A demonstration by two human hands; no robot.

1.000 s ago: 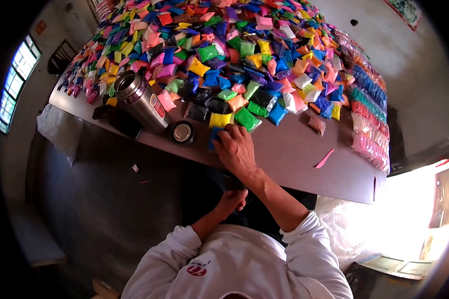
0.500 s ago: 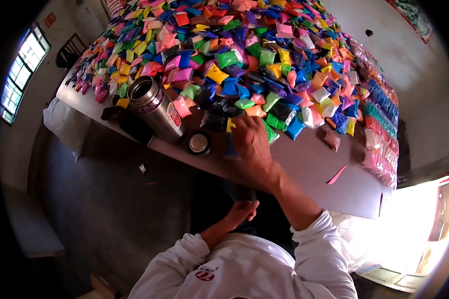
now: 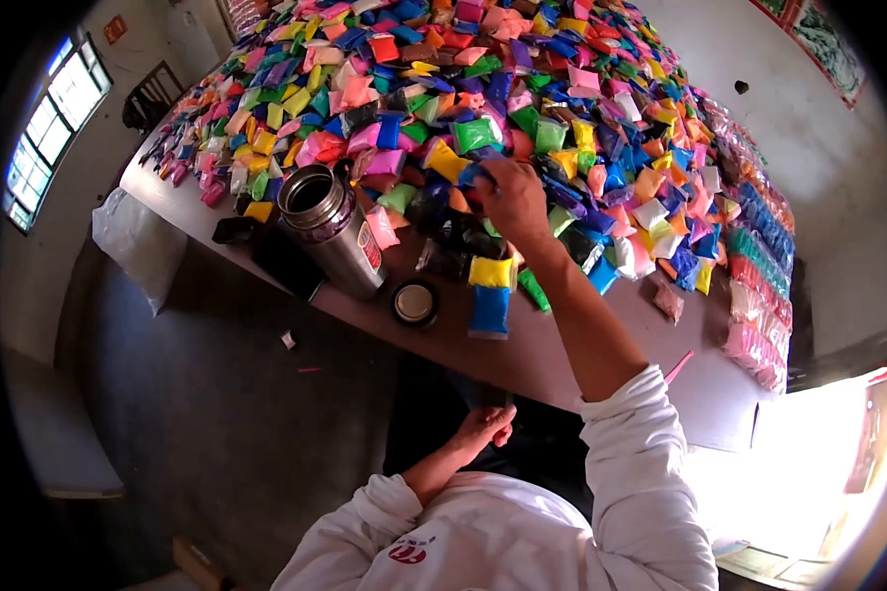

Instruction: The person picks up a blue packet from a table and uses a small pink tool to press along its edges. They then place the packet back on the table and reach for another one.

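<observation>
My right hand (image 3: 517, 202) reaches into the front of a big heap of small coloured packets (image 3: 562, 148). Its fingers are pinched on a blue packet (image 3: 471, 175), partly covered by the hand. Below it, near the table edge, a yellow packet (image 3: 490, 271) lies end to end with another blue packet (image 3: 489, 311). My left hand (image 3: 487, 426) stays low in front of my body, below the table edge. Its fingers are curled around something dark, mostly hidden and too dim to name.
A steel flask (image 3: 340, 246) stands open on the table (image 3: 581, 355), with its round lid (image 3: 414, 303) beside it. A dark flat object (image 3: 284, 261) lies left of the flask. Bundled clear bags of packets (image 3: 759, 276) line the right side. A pink stick (image 3: 678, 366) lies near my right forearm.
My right hand has moved up and away from the table edge into the heap, uncovering the yellow and blue packets. The left hand stays low, curled as before. The view has shifted slightly.
</observation>
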